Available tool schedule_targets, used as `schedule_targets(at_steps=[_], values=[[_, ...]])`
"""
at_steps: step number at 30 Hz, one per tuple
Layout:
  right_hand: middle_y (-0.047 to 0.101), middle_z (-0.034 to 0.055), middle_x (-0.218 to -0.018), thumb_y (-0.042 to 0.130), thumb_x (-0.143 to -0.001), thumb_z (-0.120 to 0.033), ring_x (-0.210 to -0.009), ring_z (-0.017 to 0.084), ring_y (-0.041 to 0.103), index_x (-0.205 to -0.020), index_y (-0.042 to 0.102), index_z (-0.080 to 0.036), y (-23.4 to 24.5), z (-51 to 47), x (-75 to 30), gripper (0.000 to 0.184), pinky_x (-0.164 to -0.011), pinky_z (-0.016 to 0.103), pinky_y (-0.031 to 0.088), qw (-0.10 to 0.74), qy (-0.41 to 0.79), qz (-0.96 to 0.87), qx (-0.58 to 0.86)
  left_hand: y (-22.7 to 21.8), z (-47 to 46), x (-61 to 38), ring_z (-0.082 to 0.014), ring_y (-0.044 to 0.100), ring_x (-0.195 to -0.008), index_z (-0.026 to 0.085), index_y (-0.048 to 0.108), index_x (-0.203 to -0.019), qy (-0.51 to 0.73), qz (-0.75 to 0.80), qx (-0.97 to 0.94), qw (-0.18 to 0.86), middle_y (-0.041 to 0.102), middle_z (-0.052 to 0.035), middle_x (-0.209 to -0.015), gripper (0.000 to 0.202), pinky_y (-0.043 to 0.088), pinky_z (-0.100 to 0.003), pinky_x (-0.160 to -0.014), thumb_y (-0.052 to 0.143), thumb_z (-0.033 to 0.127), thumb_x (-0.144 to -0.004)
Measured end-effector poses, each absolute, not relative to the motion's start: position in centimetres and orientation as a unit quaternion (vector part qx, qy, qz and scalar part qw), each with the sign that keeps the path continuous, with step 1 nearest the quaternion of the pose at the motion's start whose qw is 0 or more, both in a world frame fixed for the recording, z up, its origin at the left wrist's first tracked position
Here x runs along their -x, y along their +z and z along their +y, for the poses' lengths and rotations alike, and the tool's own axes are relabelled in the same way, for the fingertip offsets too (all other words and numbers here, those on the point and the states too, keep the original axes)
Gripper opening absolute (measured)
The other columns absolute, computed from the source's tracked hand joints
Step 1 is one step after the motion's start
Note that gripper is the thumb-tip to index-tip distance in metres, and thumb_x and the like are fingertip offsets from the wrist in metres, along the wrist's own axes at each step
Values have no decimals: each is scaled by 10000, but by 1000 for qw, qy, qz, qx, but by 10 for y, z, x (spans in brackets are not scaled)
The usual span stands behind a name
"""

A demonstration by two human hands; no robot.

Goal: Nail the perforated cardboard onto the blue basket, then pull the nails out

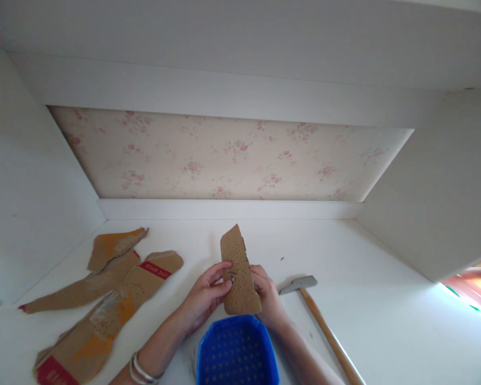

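A narrow piece of brown cardboard point(240, 291), dotted with rows of small holes, stands nearly upright between my hands. My right hand point(268, 299) grips its right edge, the fingertips partly hidden behind it. At the left edge, my left hand point(208, 293) has its finger and thumb on the front face, around some small dark bits too tiny to name. Just below the cardboard sits a blue plastic basket point(273, 355) with a perforated bottom.
Torn cardboard pieces point(140, 289) with orange stains and red stripes lie at left on the white surface point(320, 240). On the right rests a tool with a wooden handle point(328, 331) and grey metal head point(302, 282). White panels and a floral-papered wall point(240, 155) enclose the space.
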State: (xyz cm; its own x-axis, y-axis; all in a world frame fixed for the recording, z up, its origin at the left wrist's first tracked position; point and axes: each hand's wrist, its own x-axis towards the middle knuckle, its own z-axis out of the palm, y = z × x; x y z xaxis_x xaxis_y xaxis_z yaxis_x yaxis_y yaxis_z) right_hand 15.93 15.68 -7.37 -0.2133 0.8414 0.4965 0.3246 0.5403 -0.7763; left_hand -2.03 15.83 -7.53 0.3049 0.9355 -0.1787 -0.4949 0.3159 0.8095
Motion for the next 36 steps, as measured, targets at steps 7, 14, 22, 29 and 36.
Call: schedule_targets(at_steps=[7,14,22,29,36], values=[[718,79,-1103,547,-930,-313,-1024,239,643,-1089,719,-267,-77,160,-161,239,-886,367,521,509,276,-695,426,-82,166,22,-205,696,-866,163,739,-900,540,350,-278,713,754,-68,-922,338,521,-324,-826,887,264,-614],[688,56,-903,441,-998,-361,-805,206,669,-1100,610,-214,-95,160,-160,246,-682,316,548,555,258,-608,506,-71,166,23,-215,681,-978,235,542,-1191,625,421,-389,530,701,-66,-1119,531,516,-309,-834,806,323,-738],[628,37,-908,384,-1008,-283,-774,182,623,-1113,536,-248,-92,154,-159,188,-649,300,529,566,209,-627,493,-78,159,19,-213,663,-861,232,528,-1100,657,455,-446,404,694,-46,-918,450,487,-301,-790,794,318,-747],[672,65,-1036,605,-919,-251,-737,169,654,-1153,611,-267,-85,150,-152,234,-600,262,549,486,181,-746,418,-86,154,21,-230,626,-880,255,730,-918,593,463,-568,334,688,-65,-938,161,447,-309,-883,757,320,-774],[726,90,-1019,551,-961,-204,-858,203,704,-1179,643,-239,-84,150,-154,239,-740,297,579,464,146,-777,400,-86,153,21,-244,622,-989,303,747,-999,552,432,-624,345,695,-64,-1028,181,439,-335,-959,706,311,-823]])
